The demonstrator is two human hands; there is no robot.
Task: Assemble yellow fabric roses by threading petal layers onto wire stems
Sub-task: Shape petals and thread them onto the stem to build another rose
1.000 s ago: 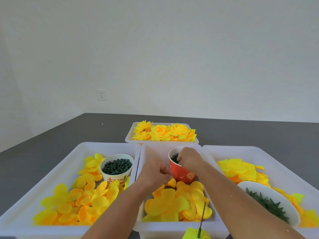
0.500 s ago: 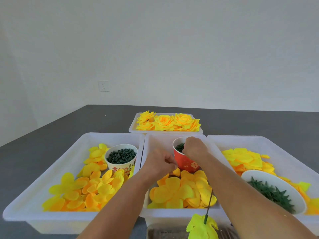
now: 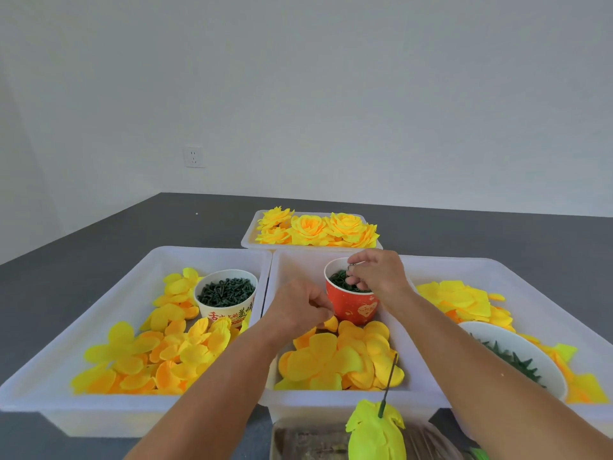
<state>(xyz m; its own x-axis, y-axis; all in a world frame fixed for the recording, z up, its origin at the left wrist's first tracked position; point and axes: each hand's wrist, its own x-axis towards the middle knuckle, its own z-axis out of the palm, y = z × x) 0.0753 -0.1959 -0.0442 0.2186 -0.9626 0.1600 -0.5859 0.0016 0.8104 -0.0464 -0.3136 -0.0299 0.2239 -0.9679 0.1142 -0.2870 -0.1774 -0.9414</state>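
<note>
My right hand (image 3: 378, 277) hovers over the red paper cup (image 3: 351, 303) in the middle tray (image 3: 298, 263). Its fingertips pinch a small dark green plastic piece (image 3: 351, 267) just above the cup's rim, and more green pieces fill the cup. To the cup's left, my left hand (image 3: 298, 310) is held above the loose yellow petal layers (image 3: 335, 360). Its fingers are curled against the thumb and I see nothing in them. At the bottom edge a partly built yellow rose (image 3: 374, 429) stands on a thin green wire stem (image 3: 388, 386).
The left tray (image 3: 99, 293) holds petals and a white cup of green pieces (image 3: 227, 290). On the right, another tray (image 3: 530, 277) has petals and a white bowl of green calyxes (image 3: 517, 356). Finished roses (image 3: 315, 229) fill the far tray. All stands on a grey table.
My right hand has risen from inside the red cup with a green piece pinched in it. My left hand has stayed curled beside the cup. The view has tilted slightly downward.
</note>
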